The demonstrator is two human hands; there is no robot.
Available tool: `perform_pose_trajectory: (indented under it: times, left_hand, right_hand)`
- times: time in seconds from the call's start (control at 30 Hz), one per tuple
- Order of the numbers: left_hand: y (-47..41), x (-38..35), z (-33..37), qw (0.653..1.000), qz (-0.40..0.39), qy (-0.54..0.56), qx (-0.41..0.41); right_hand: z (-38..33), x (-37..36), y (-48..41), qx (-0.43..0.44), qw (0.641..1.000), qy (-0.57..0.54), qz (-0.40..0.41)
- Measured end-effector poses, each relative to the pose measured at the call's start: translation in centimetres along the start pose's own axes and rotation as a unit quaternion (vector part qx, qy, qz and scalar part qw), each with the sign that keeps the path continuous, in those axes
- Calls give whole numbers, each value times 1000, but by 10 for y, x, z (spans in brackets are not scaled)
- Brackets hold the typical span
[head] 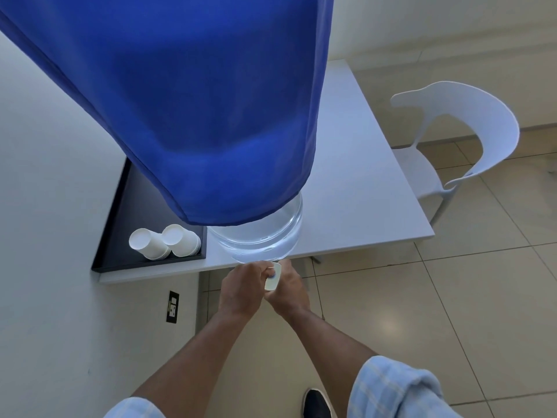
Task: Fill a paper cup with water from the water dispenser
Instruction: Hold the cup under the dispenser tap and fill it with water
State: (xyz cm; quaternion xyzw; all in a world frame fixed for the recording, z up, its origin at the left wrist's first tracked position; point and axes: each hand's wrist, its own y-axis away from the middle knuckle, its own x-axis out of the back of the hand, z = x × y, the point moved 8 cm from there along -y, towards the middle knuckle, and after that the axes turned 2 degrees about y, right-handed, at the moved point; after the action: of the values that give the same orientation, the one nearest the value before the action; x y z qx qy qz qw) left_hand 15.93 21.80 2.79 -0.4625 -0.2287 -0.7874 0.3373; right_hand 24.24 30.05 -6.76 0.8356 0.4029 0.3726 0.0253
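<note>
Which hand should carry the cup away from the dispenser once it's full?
Probably the right hand: it seems wrapped around the paper cup under the dispenser, though the grip is partly hidden. The left hand sits at the tap, better placed to shut it.

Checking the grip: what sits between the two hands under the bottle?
In the head view, a white paper cup sits between left hand and right hand.

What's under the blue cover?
A clear water jug pokes out below the blue cover, standing on the table. Its upper part is hidden by the cloth. Both hands meet at a white tap below; any cup is not visible.
</note>
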Motion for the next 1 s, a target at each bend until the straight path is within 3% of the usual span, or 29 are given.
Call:
perform_pose_trajectory:
  times: [0.5, 0.63, 1.0]
  left_hand:
    - [2, 3, 7, 997, 30, -61, -39]
    - [2, 9, 3, 998, 51, -20, -4]
    - [-4, 6, -11, 997, -9, 78, 17]
  right_hand:
    - [-2, 2, 4, 16, 1000, -15, 5]
    - [-3, 3, 5, 21, 1000, -13, 1]
    - [8, 1, 9, 4, 1000, -5, 0]
